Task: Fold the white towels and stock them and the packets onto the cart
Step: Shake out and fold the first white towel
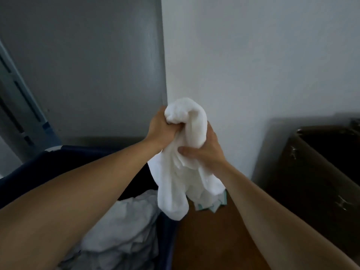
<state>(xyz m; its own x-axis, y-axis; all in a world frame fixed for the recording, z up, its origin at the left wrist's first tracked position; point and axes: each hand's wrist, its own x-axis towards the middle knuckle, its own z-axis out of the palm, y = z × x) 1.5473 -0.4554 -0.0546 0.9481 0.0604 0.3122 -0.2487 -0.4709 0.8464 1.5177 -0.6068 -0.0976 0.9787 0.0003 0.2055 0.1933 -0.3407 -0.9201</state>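
A crumpled white towel hangs bunched in the air in front of a wall corner. My left hand grips its upper left bunch in a fist. My right hand grips the towel just to the right, thumb pressed into the cloth. The towel's lower end dangles above the edge of a dark blue bin. Inside that bin lies a heap of white towels. A teal and white packet shows just behind the hanging towel, on a brown surface.
A dark brown box-like cart with an open dark top stands at the right. The white wall corner rises straight ahead, with a grey door to its left. A blue-grey frame leans at the far left.
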